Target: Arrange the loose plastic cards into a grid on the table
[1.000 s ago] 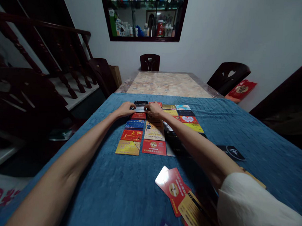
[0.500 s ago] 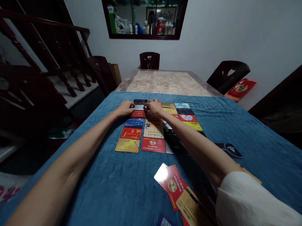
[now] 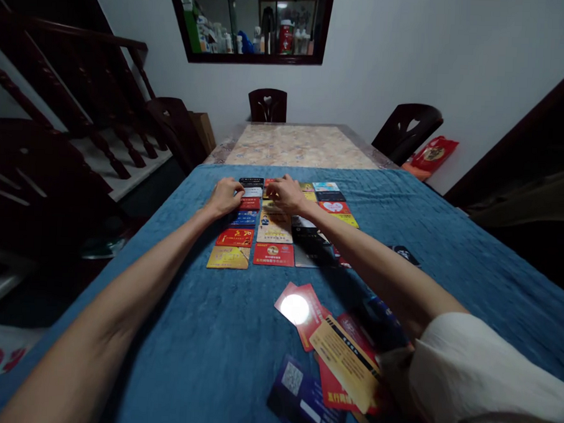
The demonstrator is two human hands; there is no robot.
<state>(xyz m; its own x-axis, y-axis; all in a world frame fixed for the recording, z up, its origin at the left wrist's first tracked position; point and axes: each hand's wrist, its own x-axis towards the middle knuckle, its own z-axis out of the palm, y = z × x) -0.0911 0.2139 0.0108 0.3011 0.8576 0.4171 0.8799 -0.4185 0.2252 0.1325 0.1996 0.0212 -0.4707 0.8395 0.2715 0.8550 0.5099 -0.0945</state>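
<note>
A grid of colourful cards lies in rows on the blue cloth. Both my arms reach out to the far left end of that grid. My left hand has its fingers curled against the left end of a pale grey card, which lies just below a black card. My right hand is curled too, its fingertips at the same card's right end, over the neighbouring column. The pale card lies flat in the left column, above a red card.
A loose heap of cards lies near my right elbow, with a dark blue card at the front. A dark item sits on the cloth to the right. Bare marble tabletop, dark chairs and a stair railing surround the table.
The view has shifted, so the grid sits a little higher and further left. Both hands stay at the pale card, which has settled into the left column.
</note>
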